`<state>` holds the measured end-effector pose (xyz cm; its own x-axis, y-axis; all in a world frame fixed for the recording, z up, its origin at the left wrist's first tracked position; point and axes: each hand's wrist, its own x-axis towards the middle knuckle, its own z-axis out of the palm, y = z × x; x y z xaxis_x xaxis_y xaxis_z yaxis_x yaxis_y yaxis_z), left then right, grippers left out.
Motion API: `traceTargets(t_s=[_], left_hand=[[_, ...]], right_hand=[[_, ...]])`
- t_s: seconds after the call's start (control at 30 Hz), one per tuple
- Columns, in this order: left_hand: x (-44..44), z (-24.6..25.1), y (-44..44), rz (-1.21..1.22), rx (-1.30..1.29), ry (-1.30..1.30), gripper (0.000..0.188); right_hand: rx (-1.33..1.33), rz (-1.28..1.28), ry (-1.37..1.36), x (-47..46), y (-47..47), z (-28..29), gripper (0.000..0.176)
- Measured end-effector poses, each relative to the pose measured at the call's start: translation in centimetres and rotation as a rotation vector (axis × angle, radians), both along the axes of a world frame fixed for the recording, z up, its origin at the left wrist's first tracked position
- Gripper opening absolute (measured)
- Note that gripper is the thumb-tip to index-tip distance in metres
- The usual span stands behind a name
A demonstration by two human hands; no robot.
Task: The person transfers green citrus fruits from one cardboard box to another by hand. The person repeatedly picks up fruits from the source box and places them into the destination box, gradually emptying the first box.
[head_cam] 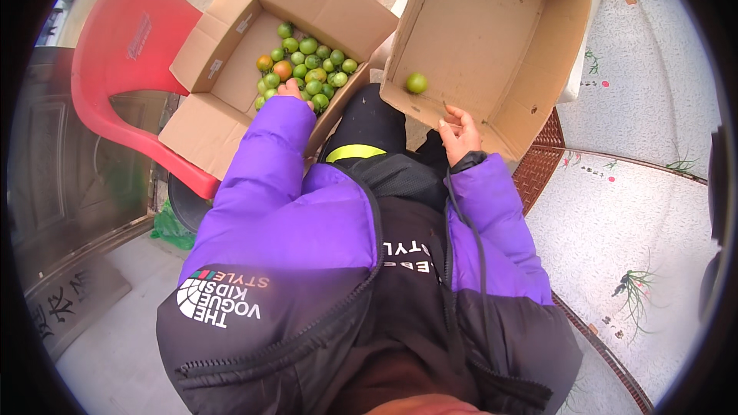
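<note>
An open cardboard box (233, 78) on the left holds several green tomatoes (308, 45) and a few orange ones (282, 70). My left hand (294, 91) reaches in at the near side of the pile; its fingers are partly hidden by the purple sleeve, so its grip cannot be told. To the right, a second, shallower cardboard box (478, 29) has one green tomato (417, 83) near its left wall. At that box's near edge is my right hand (459, 131), thumb and forefinger together on a thin stem-like piece (445, 107).
A red plastic chair (132, 34) stands around the left box, with a white plastic chair (571, 83) under the right one. Patterned white panels (634, 213) lie to the right beside brown wicker (539, 167). A green plastic bag (173, 227) is low on the left.
</note>
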<state>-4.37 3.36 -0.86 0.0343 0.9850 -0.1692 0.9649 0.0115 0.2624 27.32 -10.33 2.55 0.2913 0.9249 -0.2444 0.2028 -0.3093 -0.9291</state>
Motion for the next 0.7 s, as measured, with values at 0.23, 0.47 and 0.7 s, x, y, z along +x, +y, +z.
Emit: traceTargets(t_s=[0.23, 0.47, 0.7], left_hand=[[8.3, 4.5, -8.0, -0.206, -0.232, -1.112, 0.049], [6.7, 2.7, -6.2, -0.405, -0.428, -1.234, 0.016], [0.4, -2.1, 0.4, -0.127, 0.091, -0.148, 0.046]], right_hand=[[-0.095, 0.297, 0.334, -3.7, 0.3, 3.4, 0.050], [-0.157, 0.219, 0.338, -3.3, 0.7, 2.6, 0.038], [-0.022, -0.193, 0.076, -1.9, 0.7, 0.3, 0.067]])
